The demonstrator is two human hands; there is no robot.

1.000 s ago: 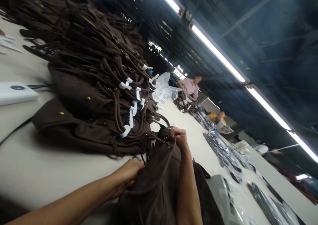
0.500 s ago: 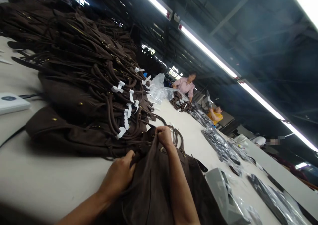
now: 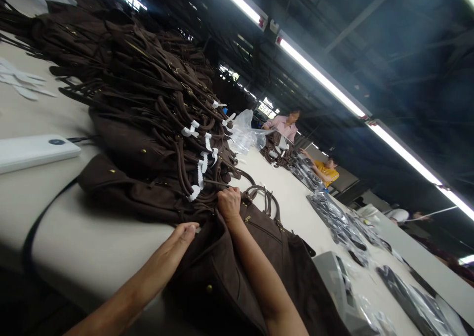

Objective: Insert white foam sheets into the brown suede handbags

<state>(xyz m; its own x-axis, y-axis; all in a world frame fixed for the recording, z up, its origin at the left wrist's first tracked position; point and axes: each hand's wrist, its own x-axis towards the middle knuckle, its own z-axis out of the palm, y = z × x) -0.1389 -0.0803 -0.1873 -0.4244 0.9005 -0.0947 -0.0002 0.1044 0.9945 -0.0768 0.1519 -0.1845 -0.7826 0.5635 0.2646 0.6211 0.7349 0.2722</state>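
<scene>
From here I see the right hand [image 3: 228, 202] closed on the edge of the brown bag [image 3: 207, 267] just below it, perhaps to hold that edge raised, while the left hand [image 3: 178, 245] is beside the bag, its grip I cannot tell.

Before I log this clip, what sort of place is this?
Probably a bag factory's packing or finishing area: a large pile of dark brown handled bags, dark goods in clear plastic on a long white table, and tubular white ceiling lights.
</scene>
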